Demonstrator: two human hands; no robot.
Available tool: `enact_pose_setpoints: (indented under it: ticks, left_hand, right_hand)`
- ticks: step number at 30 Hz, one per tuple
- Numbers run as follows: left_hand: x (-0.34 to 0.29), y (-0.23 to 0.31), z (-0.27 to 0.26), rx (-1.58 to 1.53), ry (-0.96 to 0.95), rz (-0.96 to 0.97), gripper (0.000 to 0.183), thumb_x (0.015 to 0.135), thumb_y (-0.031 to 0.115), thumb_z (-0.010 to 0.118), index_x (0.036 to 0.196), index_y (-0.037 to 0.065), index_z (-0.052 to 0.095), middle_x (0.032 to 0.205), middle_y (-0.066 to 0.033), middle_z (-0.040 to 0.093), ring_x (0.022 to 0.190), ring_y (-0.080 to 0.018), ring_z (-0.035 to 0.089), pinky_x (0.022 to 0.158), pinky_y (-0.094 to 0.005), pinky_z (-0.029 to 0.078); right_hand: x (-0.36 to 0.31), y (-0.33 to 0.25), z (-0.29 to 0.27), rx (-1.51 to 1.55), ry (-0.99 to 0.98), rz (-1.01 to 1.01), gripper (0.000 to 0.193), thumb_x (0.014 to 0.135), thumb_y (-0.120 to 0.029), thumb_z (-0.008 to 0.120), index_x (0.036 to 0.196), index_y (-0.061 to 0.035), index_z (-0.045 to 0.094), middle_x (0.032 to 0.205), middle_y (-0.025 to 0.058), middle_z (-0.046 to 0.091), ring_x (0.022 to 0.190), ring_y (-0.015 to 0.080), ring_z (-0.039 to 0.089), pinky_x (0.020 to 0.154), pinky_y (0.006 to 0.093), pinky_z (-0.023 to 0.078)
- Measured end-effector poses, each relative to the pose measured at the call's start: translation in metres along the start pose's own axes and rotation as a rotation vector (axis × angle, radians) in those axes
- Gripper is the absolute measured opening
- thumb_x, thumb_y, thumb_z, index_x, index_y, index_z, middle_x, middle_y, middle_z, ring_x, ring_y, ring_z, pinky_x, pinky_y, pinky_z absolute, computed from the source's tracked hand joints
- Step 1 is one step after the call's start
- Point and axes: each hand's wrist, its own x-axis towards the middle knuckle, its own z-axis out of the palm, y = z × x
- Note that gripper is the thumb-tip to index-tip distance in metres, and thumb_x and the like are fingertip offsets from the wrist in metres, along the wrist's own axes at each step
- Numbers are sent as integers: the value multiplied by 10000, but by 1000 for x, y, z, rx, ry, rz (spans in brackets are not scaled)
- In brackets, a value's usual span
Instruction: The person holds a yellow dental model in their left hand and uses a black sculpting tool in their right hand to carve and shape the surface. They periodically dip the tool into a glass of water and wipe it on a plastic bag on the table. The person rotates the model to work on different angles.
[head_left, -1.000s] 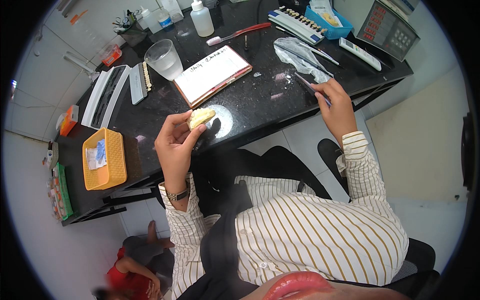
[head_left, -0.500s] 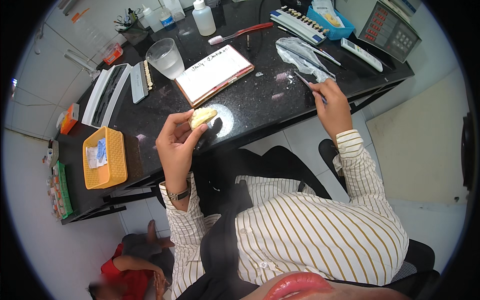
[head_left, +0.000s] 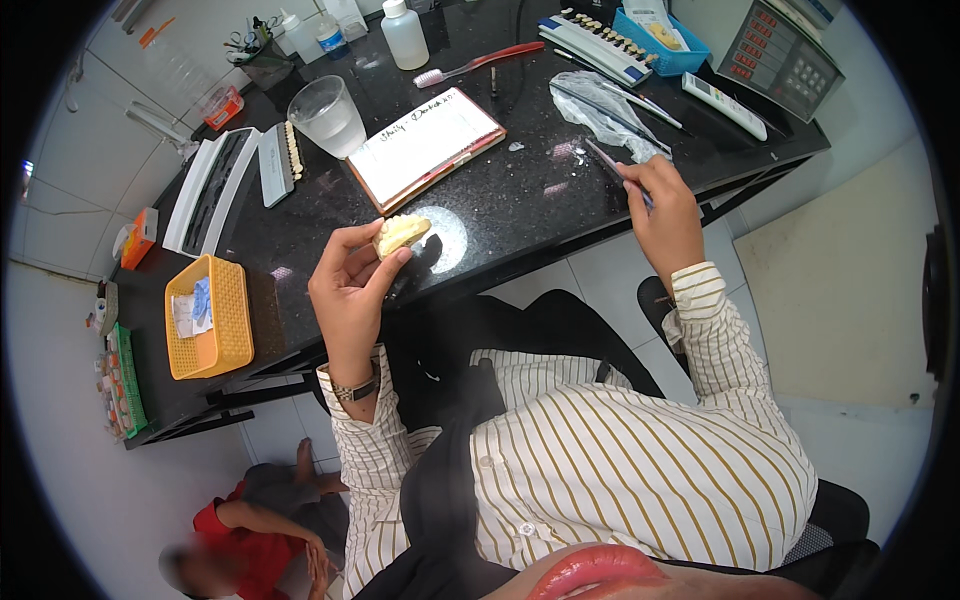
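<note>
My left hand (head_left: 348,268) pinches a pale yellow dental cast (head_left: 403,234) between thumb and fingers, just above the counter's front edge. A row of moulded teeth shows along its upper side. At the right, my right hand (head_left: 664,210) is closed round a slim pen-like tool (head_left: 604,157), whose tip points up and left. That tip is close to small white crumbs (head_left: 579,155) on the counter. Whether it is a brush or a carver I cannot tell. Behind it lies a crumpled clear plastic sheet (head_left: 592,98) with thin tools on it.
A white notepad (head_left: 425,150), a clear cup (head_left: 330,118) and a red-handled toothbrush (head_left: 480,65) occupy the black counter (head_left: 520,215). Shade guides (head_left: 597,50) stand at the back right. Left are a yellow basket (head_left: 240,335) and, below, a seated person in red (head_left: 262,540).
The dental cast has tipped slightly in my left hand. My right hand and its tool have barely shifted. The seated person's head has come further into view.
</note>
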Motion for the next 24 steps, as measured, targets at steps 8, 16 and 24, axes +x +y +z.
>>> enact_pose_setpoints:
  ticks: [8, 16, 24]
  left_hand:
    - [0, 2, 0, -3, 0, -1, 266, 752, -11, 653, 993, -16, 539, 906, -152, 634, 855, -160, 617, 712, -208, 492]
    - [0, 0, -1, 14, 4, 3, 262, 754, -9, 652, 991, -18, 539, 909, -156, 634, 860, -162, 617, 716, -209, 491]
    - [0, 0, 0, -5, 4, 2, 265, 755, -2, 655, 993, -15, 540, 901, -157, 635, 851, -158, 618, 706, -204, 490]
  right_hand:
    - [18, 21, -6, -18, -69, 22, 148, 776, -46, 559, 908, -55, 626, 824, 83, 572, 730, 271, 575, 637, 321, 447]
    - [35, 36, -12, 11, -188, -64, 167, 766, -49, 579, 923, -76, 632, 869, 57, 607, 765, 247, 600, 661, 301, 465]
    - [37, 47, -11, -22, -143, -97, 163, 766, -54, 578, 914, -84, 639, 847, 40, 609, 772, 206, 586, 745, 311, 398]
